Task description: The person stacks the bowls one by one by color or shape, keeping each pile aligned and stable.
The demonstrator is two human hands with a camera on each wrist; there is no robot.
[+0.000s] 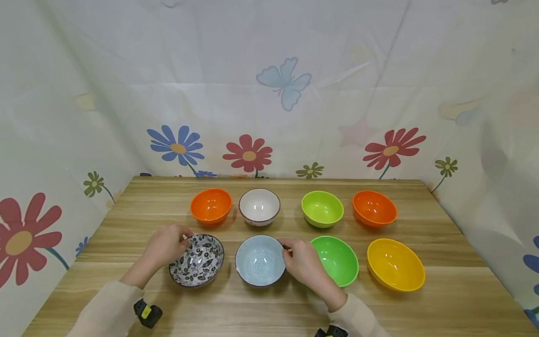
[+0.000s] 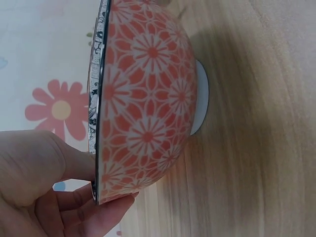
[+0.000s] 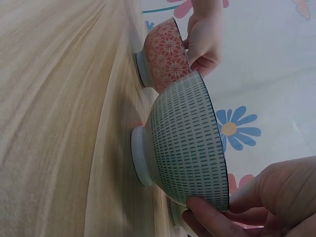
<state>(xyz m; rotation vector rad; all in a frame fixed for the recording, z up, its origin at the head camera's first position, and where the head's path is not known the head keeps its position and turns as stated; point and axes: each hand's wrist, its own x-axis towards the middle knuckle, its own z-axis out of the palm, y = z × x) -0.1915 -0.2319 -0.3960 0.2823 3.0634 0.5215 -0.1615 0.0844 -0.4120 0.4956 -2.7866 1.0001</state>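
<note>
My left hand (image 1: 168,245) pinches the upper left rim of a bowl (image 1: 197,261) with a black-and-white leaf pattern inside. The left wrist view shows its outside (image 2: 148,94), red with white flowers, above a white foot. With thumb and fingers, my right hand (image 1: 305,262) pinches the right rim of a pale blue bowl (image 1: 260,262) with rings at its centre. In the right wrist view that bowl's outer wall (image 3: 185,143) is white with green dashes. The two bowls stand side by side, a gap between them. Whether their feet touch the table fully, I cannot tell.
Behind stand an orange bowl (image 1: 211,207), a white bowl (image 1: 259,207), a lime bowl (image 1: 322,209) and another orange bowl (image 1: 374,208). A green bowl (image 1: 337,262) sits partly behind my right hand, with a yellow bowl (image 1: 396,265) beyond it. The wooden table (image 1: 236,318) meets a patterned curtain.
</note>
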